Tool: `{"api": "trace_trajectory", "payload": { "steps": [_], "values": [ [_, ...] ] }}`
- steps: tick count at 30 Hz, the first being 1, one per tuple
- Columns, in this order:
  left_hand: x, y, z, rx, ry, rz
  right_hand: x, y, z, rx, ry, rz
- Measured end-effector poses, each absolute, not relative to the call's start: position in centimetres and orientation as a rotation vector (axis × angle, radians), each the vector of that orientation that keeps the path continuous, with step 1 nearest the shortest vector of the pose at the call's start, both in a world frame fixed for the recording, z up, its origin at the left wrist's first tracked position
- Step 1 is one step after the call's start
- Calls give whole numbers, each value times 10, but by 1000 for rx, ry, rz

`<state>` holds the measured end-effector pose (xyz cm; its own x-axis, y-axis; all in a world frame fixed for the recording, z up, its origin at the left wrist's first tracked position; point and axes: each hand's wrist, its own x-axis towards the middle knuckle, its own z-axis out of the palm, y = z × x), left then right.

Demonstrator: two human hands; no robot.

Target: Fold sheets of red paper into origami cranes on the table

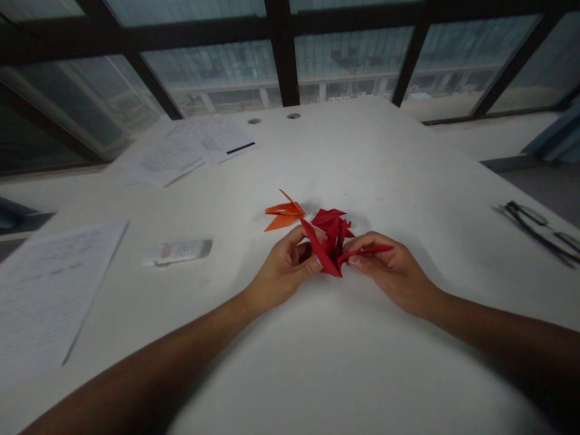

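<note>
A folded red origami piece (333, 244) is held between both hands above the white table. My left hand (286, 261) pinches its left side, thumb in front and fingers behind. On the other side, my right hand (387, 269) grips a narrow pointed flap that sticks out to the right past the fingers. Just behind lies another red folded paper piece (327, 216), partly hidden by the held one. An orange origami piece (285, 212) with pointed ends rests to the left of it, beyond my left hand and apart from it.
A white remote control (181, 252) lies left of my hands. Printed sheets (190, 151) spread at the back left, and a stack of papers (58, 284) sits at the left edge. Black-framed glasses (541, 226) lie at the right. The table (362, 163) runs back to dark-framed windows.
</note>
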<state>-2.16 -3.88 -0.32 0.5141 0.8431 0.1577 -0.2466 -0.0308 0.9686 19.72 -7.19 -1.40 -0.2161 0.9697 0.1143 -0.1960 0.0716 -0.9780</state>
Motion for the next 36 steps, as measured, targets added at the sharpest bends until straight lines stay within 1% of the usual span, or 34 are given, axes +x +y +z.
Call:
{"api": "trace_trajectory", "payload": {
  "steps": [8, 15, 22, 26, 30, 36],
  "values": [
    [-27, -38, -4, 1305, 533, 936, 199, -70, -17, -869, -1294, 1317],
    [-35, -32, -11, 1470, 513, 924, 199, -67, -24, -860, -1253, 1320],
    [-36, -34, -9, 1521, 500, 858, 196, -65, -20, -831, -1029, 1430],
    [-35, -35, -7, 1500, 493, 838, 194, -63, -13, -792, -940, 1428],
    [-33, -35, -7, 1453, 536, 840, 196, -62, -14, -775, -1003, 1392],
    [-24, -39, -2, 1294, 645, 896, 201, -68, -18, -835, -1330, 1232]
  ]
}}
